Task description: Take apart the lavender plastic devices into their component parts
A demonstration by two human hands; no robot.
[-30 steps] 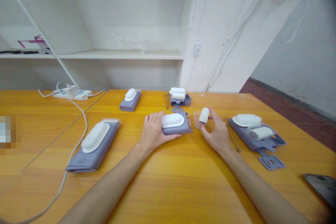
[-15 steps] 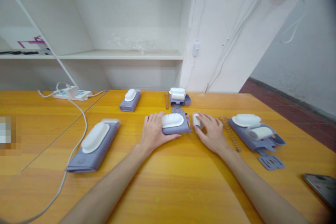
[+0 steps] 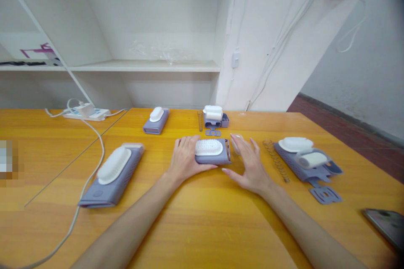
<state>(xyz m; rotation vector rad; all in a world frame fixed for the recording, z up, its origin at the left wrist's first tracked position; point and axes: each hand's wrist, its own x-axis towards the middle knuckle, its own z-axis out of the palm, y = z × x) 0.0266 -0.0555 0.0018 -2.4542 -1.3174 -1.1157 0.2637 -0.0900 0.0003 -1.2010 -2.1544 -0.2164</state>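
Observation:
A grey-purple case (image 3: 214, 159) with a white bristle brush head (image 3: 208, 147) on top lies on the wooden table in front of me. My left hand (image 3: 186, 157) is closed around its left end, thumb along the near side. The case's right end looks open, with a dark gap. Beside that end is my right hand (image 3: 249, 164), fingers spread and thumb apart, not visibly holding anything. A small clear piece shows partly behind its fingertips; I cannot make out what it is. A coiled spring (image 3: 276, 162) lies right of this hand.
On the right are an opened brush case (image 3: 295, 172) with a roller and a phone (image 3: 386, 225). Another opened case (image 3: 213, 122) and a brush case (image 3: 156, 121) stand at the back. A larger brush case (image 3: 112, 176) and white cable (image 3: 100, 159) lie left.
My right hand has opened its fingers and the white roller it touched no longer shows. The case has turned slightly and shifted a little nearer, still in my left hand.

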